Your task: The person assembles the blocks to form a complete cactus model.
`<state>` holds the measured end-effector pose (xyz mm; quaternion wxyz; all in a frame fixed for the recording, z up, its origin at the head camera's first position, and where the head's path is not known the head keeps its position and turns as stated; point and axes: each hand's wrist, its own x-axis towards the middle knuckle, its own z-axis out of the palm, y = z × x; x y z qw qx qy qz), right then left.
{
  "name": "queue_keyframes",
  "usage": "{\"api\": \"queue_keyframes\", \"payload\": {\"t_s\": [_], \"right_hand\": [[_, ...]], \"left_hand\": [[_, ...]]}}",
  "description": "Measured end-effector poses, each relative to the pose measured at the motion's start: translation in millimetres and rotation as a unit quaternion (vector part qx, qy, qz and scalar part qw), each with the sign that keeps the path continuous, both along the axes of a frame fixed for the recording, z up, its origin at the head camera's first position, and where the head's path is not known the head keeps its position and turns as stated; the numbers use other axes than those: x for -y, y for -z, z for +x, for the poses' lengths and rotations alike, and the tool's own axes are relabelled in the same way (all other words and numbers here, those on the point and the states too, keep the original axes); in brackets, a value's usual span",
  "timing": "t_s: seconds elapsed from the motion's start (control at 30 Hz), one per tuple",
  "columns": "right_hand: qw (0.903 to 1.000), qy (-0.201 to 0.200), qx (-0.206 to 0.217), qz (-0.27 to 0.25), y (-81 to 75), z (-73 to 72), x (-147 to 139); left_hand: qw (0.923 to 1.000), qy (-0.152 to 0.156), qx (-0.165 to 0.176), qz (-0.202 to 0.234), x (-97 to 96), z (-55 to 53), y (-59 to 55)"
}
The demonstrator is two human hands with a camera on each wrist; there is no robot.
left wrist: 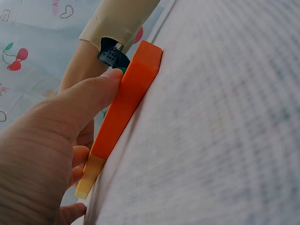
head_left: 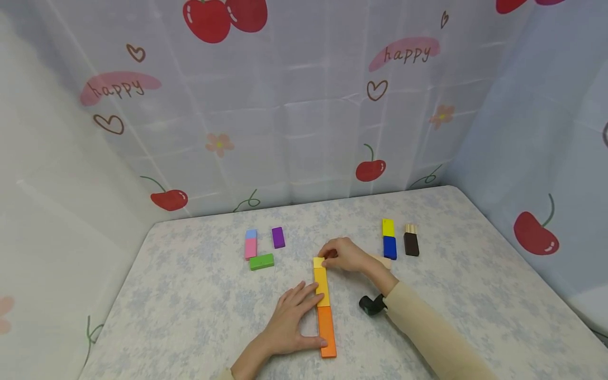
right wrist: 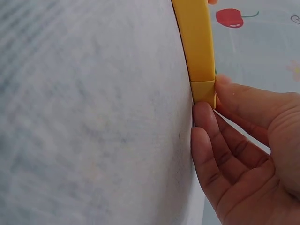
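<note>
A straight row of blocks runs away from me on the table. The orange block (head_left: 327,332) is nearest, a yellow block (head_left: 321,287) meets its far end, and a short pale yellow block (head_left: 319,262) tops the row. My left hand (head_left: 291,319) lies spread along the left side, its thumb on the orange block and two fingertips on the yellow one. At the far end my right hand (head_left: 348,254) pinches the pale yellow block between thumb and fingers. In the right wrist view, the pale yellow block (right wrist: 204,92) sits flush against the yellow block (right wrist: 197,42).
To the left lie a blue-and-pink block pair (head_left: 250,245), a purple block (head_left: 278,237) and a green block (head_left: 262,262). Behind the right arm are a yellow-and-blue pair (head_left: 389,240), a dark brown block (head_left: 411,244) with beige pieces and a partly covered cream block (head_left: 382,260). A printed curtain (head_left: 304,132) surrounds the table.
</note>
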<state>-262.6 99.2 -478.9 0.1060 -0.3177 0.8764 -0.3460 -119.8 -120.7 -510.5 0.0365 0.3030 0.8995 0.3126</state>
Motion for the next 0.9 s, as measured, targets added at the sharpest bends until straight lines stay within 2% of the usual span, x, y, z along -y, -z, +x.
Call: {"api": "queue_keyframes", "payload": {"t_s": [0.27,0.43,0.67,0.8,0.9], "right_hand": [[0.9997,0.01,-0.021,0.003,-7.4,6.2,-7.9],[0.9972,0.044,-0.055,-0.025,-14.4,19.4,-29.6],[0.9844,0.138,-0.086,-0.067,-11.7,44.1,-81.3],[0.9741,0.2,-0.095,-0.046,-8.1,55.7,-110.0],[0.9686,0.238,-0.068,-0.028,-7.1,61.2,-124.3]], "left_hand": [[1.0,0.0,-0.002,-0.002,-0.3,0.6,-0.7],[1.0,-0.005,0.003,-0.006,-0.9,0.1,-0.8],[0.9999,-0.004,-0.009,-0.009,-1.1,-0.6,1.9],[1.0,-0.002,-0.004,-0.006,-0.4,-0.3,1.9],[1.0,-0.003,-0.005,-0.008,0.1,0.0,1.6]]}}
